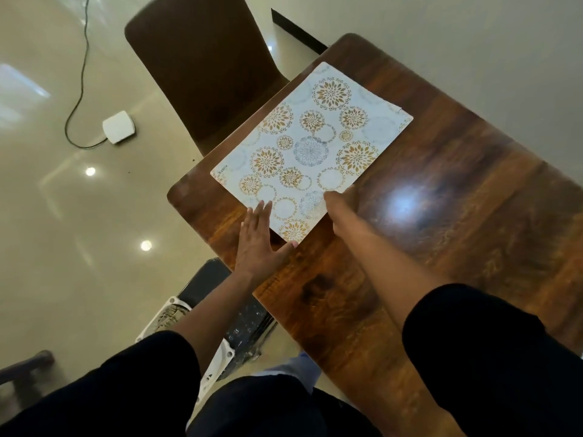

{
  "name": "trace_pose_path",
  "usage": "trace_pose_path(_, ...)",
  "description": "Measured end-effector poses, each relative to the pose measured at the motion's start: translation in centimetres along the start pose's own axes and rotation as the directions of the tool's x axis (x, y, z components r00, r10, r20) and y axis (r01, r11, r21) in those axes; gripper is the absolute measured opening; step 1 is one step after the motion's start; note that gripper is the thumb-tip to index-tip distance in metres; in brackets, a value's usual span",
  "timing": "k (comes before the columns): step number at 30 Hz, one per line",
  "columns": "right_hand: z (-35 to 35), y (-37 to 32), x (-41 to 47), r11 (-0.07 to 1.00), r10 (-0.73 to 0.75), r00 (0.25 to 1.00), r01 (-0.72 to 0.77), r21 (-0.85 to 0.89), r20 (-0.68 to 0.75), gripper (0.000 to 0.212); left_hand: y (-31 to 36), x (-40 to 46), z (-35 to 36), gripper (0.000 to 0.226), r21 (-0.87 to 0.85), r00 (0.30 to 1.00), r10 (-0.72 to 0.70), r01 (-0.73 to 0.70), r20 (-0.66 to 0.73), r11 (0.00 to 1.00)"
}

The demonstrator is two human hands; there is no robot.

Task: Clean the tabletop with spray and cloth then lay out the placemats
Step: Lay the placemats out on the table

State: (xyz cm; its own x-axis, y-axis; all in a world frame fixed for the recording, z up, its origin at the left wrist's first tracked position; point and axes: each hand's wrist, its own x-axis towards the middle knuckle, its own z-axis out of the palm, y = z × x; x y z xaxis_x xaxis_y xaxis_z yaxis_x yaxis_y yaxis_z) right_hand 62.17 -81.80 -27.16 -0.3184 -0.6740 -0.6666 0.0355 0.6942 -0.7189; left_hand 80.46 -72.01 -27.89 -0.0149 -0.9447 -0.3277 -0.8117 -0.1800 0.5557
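Observation:
A white placemat point(310, 149) with gold and grey flower circles lies flat on the brown wooden table point(457, 190), near its left edge. My left hand point(258, 238) lies flat with straight fingers on the mat's near corner and the wood beside it. My right hand point(339, 205) touches the mat's near right edge; its fingers are bent and mostly hidden behind the wrist. No spray bottle or cloth is in view.
A brown chair point(205, 67) stands at the table's left side beyond the mat. A white box with a black cable point(119, 127) lies on the glossy floor. A black and white appliance point(220, 313) sits on the floor below the table's near left edge.

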Motion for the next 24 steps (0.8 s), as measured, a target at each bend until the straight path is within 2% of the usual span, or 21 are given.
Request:
trace_pose_path(2,-1.0,0.3,-0.1,0.967,-0.060,0.997,0.069,-0.247,0.044,0.051,-0.4,0.5,0.3,0.106,0.041,1.000,-0.010,0.009,0.015,0.999)
trace_pose_path(5,-2.5,0.9,0.2,0.771,-0.204,0.977,0.200,-0.604,0.063,0.049,-0.4,0.9,0.9,0.111,0.088,0.997,-0.061,0.056,0.054,0.995)
trace_pose_path(7,-3.6,1.1,0.7,0.643,-0.327,0.944,0.258,-0.721,0.046,0.048,-0.3,1.0,1.5,0.114,0.136,0.994,-0.086,0.075,0.073,0.988)
trace_pose_path(9,-4.6,1.2,1.7,0.511,-0.414,0.907,0.305,-0.804,0.080,0.057,-0.3,1.0,2.2,0.119,0.200,0.993,-0.090,0.072,0.080,0.977)
trace_pose_path(11,-5.5,0.2,3.0,0.356,-0.431,0.887,0.336,-0.872,0.167,0.076,-0.6,1.0,2.7,0.123,0.232,0.994,-0.081,0.064,0.066,0.971)
trace_pose_path(13,-6.5,-1.3,4.1,0.249,-0.393,0.881,0.377,-0.892,0.262,0.091,-0.9,1.0,2.9,0.125,0.244,0.996,-0.072,0.057,0.053,0.968)
trace_pose_path(18,-8.8,-2.9,7.3,0.232,-0.247,0.908,0.393,-0.890,0.337,0.103,-1.4,0.9,2.8,0.127,0.267,0.998,-0.064,0.054,0.028,0.962)
trace_pose_path(24,-9.4,-2.7,7.7,0.150,-0.235,0.903,0.400,-0.904,0.361,0.104,-1.6,0.9,3.1,0.127,0.268,0.997,-0.073,0.061,0.036,0.961)
